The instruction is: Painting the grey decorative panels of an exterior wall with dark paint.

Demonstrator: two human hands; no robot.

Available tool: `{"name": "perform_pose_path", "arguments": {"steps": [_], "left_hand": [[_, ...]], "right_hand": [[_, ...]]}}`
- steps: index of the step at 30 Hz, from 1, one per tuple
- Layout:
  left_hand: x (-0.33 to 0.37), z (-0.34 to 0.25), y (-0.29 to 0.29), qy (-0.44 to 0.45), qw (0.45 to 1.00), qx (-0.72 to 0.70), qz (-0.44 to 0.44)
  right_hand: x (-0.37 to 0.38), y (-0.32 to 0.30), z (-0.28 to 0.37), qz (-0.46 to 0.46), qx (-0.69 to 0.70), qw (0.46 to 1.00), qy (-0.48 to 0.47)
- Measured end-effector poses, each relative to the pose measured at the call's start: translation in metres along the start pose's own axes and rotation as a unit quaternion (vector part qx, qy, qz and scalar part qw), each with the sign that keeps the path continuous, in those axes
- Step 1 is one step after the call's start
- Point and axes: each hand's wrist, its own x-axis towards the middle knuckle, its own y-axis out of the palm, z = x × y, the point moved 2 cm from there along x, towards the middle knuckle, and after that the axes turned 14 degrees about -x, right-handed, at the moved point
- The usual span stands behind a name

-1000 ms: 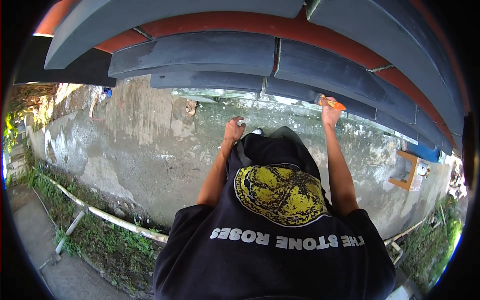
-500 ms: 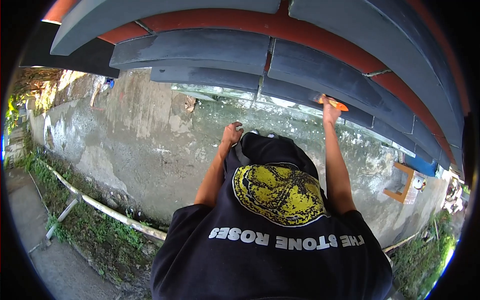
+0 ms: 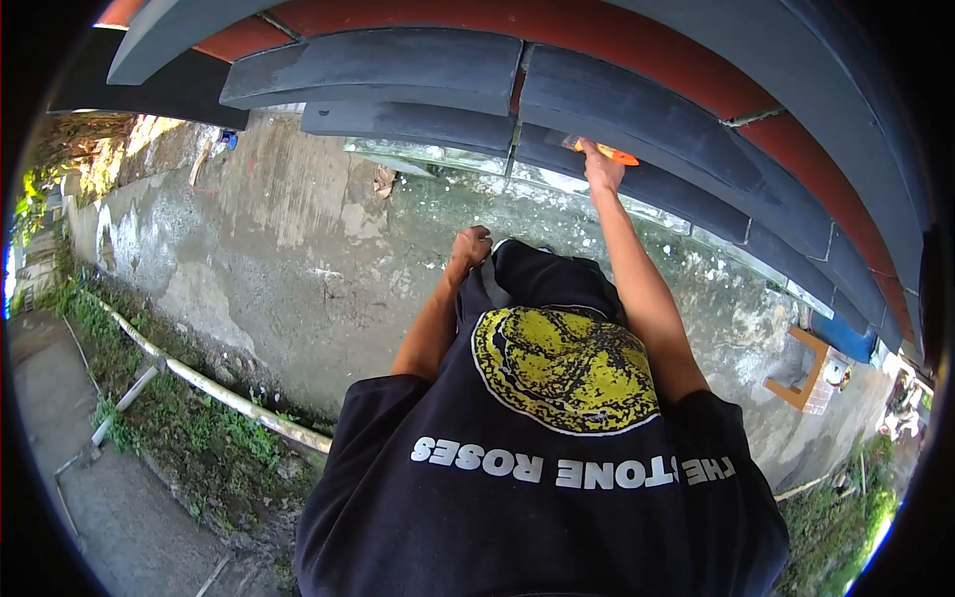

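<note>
My right hand (image 3: 603, 171) reaches forward, closed round an orange-handled tool (image 3: 619, 155) with a greyish, blade-like end pointing left. The tool is at the low dark grey wall course (image 3: 557, 150) under the overhanging blocks; whether its end touches the surface I cannot tell. My left hand (image 3: 472, 246) is curled beside my knee in dark trousers (image 3: 542, 267). Its fingers are bent in, and what they hold, if anything, is hidden.
Grey blocks with red bands (image 3: 647, 60) overhang the far side. Stained concrete ground (image 3: 308, 269) lies around me. A wooden frame (image 3: 796, 370) and a blue container (image 3: 842, 338) stand at the right. Behind on the left runs a pale pole (image 3: 229, 403) along a weedy strip (image 3: 199, 438).
My right hand has moved left along the wall with the orange-handled tool. My left hand has shifted slightly up and right, its fingers more curled. The view has tilted slightly.
</note>
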Motion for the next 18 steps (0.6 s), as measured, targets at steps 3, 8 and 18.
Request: {"name": "perform_pose_path", "arguments": {"steps": [3,8,18], "left_hand": [[-0.036,0.047,-0.017,0.014,0.997,0.031,-0.073],[-0.102,0.108,-0.014,0.034,0.994,0.031,-0.104],[-0.193,0.206,0.035,-0.161,0.941,-0.178,-0.239]], "right_hand": [[0.003,-0.017,-0.005,-0.031,0.076,0.997,-0.001],[0.011,-0.103,-0.022,-0.123,0.141,0.982,0.02],[-0.083,-0.012,0.093,0.11,0.091,0.989,0.036]]}}
